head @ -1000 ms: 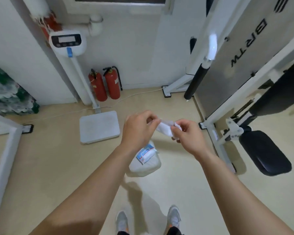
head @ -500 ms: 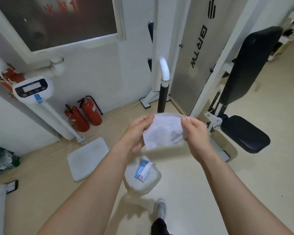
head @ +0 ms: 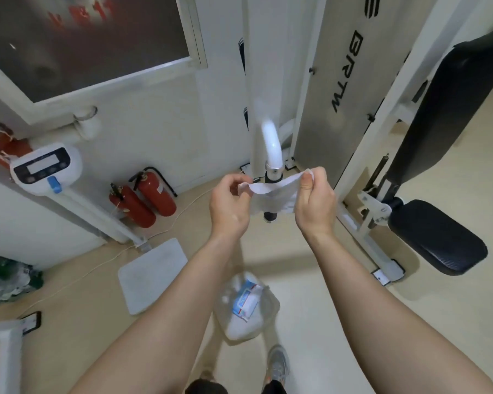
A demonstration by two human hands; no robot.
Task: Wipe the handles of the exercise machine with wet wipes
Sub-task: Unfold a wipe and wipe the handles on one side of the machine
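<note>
Left hand [head: 229,203] and right hand [head: 315,204] each pinch an upper corner of one wipe [head: 271,199] between thumb and fingertips. The sheet hangs spread between them.

Directly behind the wipe, at 12 o'clock from the hands, the machine's handle [head: 269,215] hangs upright from a white bar [head: 271,143]. Contact between wipe and handle cannot be determined.

Floor [head: 353,308]: beige. A wipe pack [head: 246,301] in a clear bag lies at 6 o'clock from the hands. A scale platform [head: 154,273] lies at 8 o'clock, two red extinguishers [head: 143,201] stand at 9 o'clock against the wall, and a black seat [head: 436,237] is at 3 o'clock.
</note>
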